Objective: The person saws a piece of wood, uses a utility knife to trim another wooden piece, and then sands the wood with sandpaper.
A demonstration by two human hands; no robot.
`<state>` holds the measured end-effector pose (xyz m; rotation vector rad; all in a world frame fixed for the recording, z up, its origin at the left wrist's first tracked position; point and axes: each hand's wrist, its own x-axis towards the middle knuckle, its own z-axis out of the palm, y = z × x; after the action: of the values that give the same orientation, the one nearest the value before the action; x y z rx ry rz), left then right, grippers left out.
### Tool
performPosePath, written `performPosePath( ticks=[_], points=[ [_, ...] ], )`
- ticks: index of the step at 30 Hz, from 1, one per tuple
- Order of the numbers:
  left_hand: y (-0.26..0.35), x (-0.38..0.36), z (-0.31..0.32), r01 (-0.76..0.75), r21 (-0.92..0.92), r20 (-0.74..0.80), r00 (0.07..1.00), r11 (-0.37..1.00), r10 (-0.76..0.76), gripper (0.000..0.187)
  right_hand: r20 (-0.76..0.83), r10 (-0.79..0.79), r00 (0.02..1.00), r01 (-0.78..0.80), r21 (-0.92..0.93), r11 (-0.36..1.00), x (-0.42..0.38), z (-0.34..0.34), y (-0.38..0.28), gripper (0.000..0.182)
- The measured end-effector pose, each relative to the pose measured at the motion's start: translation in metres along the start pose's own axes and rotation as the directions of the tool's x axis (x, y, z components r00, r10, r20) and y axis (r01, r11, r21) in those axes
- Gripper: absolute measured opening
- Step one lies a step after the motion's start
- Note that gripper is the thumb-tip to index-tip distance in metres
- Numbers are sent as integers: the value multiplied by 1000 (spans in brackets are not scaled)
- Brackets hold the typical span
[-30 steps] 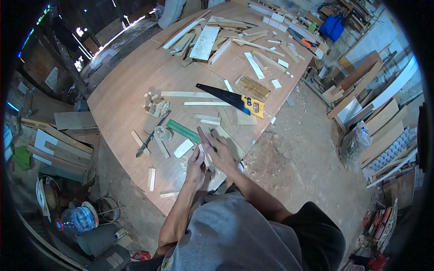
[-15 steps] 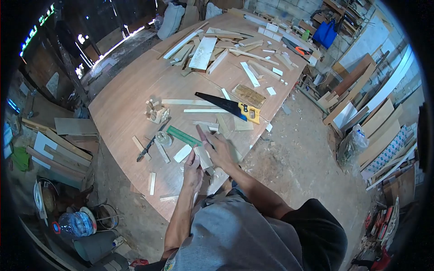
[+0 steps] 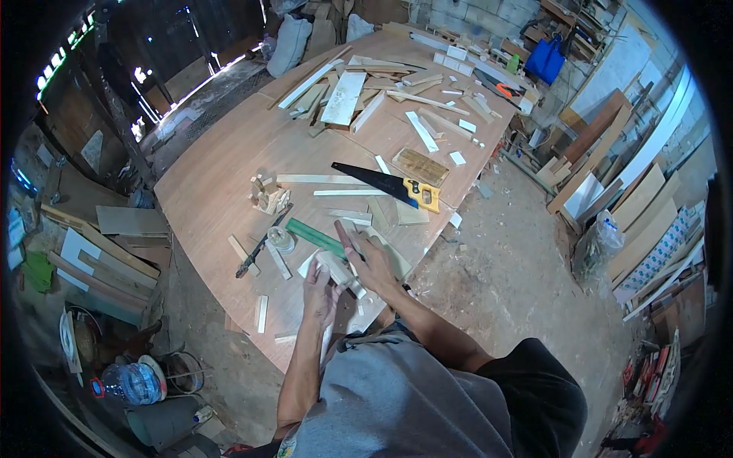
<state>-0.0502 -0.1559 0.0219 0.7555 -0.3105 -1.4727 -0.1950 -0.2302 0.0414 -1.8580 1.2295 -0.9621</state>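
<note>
My left hand (image 3: 321, 296) is closed on a short pale wood piece (image 3: 333, 267) near the front edge of the wooden table (image 3: 221, 183). My right hand (image 3: 372, 263), just to its right, grips a reddish-brown stick-like tool (image 3: 343, 235) that points away from me. A green strip (image 3: 314, 238) lies beyond the wood piece, close to both hands. A glass jar (image 3: 282, 240) stands to the left of the strip. The saw (image 3: 389, 185) with a yellow handle rests beyond my right hand.
Behind the saw lies a large pile of wood offcuts (image 3: 343, 95). A small wooden assembly (image 3: 269, 196) stands left of centre, with a dark clamp-like tool (image 3: 259, 248) nearer me. Boards (image 3: 641, 206) lean at the right; a water bottle (image 3: 131, 382) is at lower left.
My left hand has shifted its hold on the wood piece, its fingers now farther around it. The camera view has shifted slightly. The right hand still grips the reddish-brown tool.
</note>
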Motion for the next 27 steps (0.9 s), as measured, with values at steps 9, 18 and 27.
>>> performPosePath(
  ticks=[9,18,27],
  points=[
    [-4,0,-12,12,8,-160,987,1000,-11,29,30,148,989,-150,314,938,-42,16,-7,55],
    [7,2,13,-29,100,-128,991,995,42,59,56,5,998,-11,111,994,-55,11,-21,54],
    [-15,-5,0,57,43,-116,992,997,-52,57,56,-68,996,69,-18,997,-51,2,-37,47]
  ],
)
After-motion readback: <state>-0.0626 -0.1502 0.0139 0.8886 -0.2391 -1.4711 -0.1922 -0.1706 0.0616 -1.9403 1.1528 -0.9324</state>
